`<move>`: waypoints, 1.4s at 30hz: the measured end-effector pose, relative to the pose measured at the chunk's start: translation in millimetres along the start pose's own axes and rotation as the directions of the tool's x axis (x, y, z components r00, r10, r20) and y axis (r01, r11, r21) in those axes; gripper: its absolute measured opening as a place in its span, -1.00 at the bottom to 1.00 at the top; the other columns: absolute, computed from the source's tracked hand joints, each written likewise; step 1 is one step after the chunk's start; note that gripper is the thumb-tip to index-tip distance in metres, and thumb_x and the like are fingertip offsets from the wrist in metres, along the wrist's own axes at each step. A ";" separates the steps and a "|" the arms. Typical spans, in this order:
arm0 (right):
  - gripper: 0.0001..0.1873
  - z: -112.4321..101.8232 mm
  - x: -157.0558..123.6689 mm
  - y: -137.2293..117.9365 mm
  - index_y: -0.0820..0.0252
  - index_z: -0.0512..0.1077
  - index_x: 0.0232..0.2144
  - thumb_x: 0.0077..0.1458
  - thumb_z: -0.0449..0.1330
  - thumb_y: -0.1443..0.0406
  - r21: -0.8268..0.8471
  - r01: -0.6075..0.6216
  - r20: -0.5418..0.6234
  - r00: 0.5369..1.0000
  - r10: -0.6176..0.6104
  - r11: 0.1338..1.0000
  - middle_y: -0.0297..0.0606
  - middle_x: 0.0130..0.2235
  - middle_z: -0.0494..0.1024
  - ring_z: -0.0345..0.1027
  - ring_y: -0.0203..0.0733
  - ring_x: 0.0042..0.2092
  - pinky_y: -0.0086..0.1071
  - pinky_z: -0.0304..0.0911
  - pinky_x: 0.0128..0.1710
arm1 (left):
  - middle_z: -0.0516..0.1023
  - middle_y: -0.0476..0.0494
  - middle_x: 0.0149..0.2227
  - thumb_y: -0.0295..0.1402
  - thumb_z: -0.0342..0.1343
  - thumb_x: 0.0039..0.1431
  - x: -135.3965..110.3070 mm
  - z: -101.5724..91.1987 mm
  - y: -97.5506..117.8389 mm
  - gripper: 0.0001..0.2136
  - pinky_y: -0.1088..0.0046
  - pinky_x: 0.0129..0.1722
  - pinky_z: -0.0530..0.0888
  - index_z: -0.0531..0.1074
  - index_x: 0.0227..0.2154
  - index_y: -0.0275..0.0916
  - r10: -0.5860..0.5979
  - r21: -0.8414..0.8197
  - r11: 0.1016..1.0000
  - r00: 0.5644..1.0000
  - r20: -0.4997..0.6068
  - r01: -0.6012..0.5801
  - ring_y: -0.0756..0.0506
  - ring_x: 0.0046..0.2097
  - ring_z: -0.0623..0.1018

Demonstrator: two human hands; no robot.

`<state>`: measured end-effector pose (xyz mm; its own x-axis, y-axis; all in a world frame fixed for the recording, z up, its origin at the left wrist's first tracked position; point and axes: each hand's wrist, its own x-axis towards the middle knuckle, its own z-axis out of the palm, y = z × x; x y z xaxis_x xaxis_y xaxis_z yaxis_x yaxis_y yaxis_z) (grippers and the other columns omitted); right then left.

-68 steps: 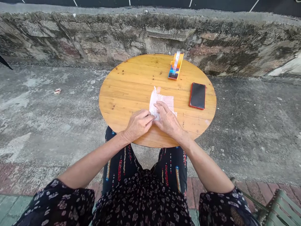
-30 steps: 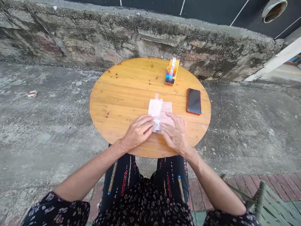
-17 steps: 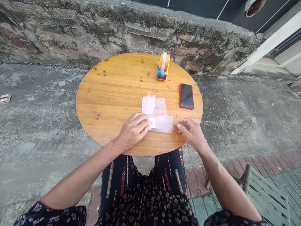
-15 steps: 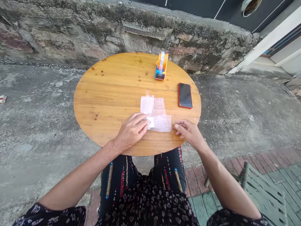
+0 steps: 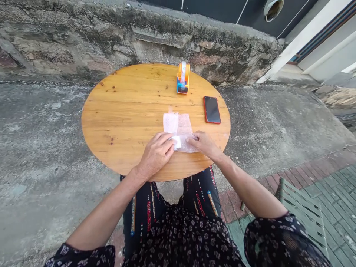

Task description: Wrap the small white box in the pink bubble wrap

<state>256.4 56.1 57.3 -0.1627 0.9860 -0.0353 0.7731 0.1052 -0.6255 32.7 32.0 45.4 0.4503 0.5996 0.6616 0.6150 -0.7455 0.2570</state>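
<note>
Centre of the frame, and here's the pale wrap [image 5: 184,124], spread near the front edge of the round wooden counter [image 5: 122,111]. Left hand [image 5: 155,151] presses its fingers on a small white piece [image 5: 177,142] atop the wrap's lower left; whether it grips, I can't tell. Over on the right, the other hand, the right hand [image 5: 205,144], is closed on the wrap's right end, thumb and fingers pinching. Judging progress: the white piece is in place, but the wrap lies largely spread around it, that right end not folded across. Tape dispenser [image 5: 183,78] at upper centre, phone [image 5: 212,110] right of centre, both untouched. Hard to read: fingers cover the white piece's left side, the pinched edge is hidden, and anything beneath can't be made out.
</note>
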 end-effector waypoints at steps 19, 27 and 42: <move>-0.85 12.6 -21.8 -27.2 0.18 0.39 -0.31 0.07 0.23 0.24 -0.299 -0.339 -0.185 0.938 0.294 0.892 -0.23 -0.34 0.55 0.39 -0.15 -0.31 -0.37 0.09 -0.35 | 0.57 -0.20 -0.16 -0.50 0.00 0.26 1.2 -0.4 1.2 -0.82 0.27 -0.11 0.46 0.52 -0.33 -0.29 -0.052 0.029 0.998 0.997 0.057 0.051 -0.19 -0.11 0.47; -0.74 13.2 -25.9 -17.8 0.19 0.40 -0.51 0.06 0.22 0.13 -0.175 -0.380 -0.187 0.919 0.348 0.908 -0.23 -0.45 0.51 0.37 -0.16 -0.35 -0.38 0.07 -0.40 | 0.55 -0.18 -0.16 -0.50 -0.03 0.27 3.6 -5.6 -0.6 -0.78 0.28 -0.11 0.42 0.49 -0.12 -0.26 -0.014 0.087 0.996 0.987 0.158 0.000 -0.19 -0.13 0.44; -0.73 20.5 -32.8 -18.0 0.16 0.24 -0.60 0.02 0.17 0.18 0.052 -0.226 -0.260 0.937 0.232 0.973 -0.43 -0.56 0.33 0.21 -0.31 -0.47 -0.44 0.04 -0.44 | 0.42 -0.21 -0.24 -0.52 -0.01 0.22 20.3 -14.2 1.7 -0.75 0.33 -0.30 0.39 0.52 -0.17 -0.15 0.050 0.213 0.965 0.901 0.432 -0.156 -0.19 -0.18 0.40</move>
<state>235.3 19.2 53.8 0.1859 0.9823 0.0245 0.7568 -0.1273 -0.6411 33.6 38.8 69.2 0.7156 0.6286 0.3047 0.6612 -0.7502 -0.0053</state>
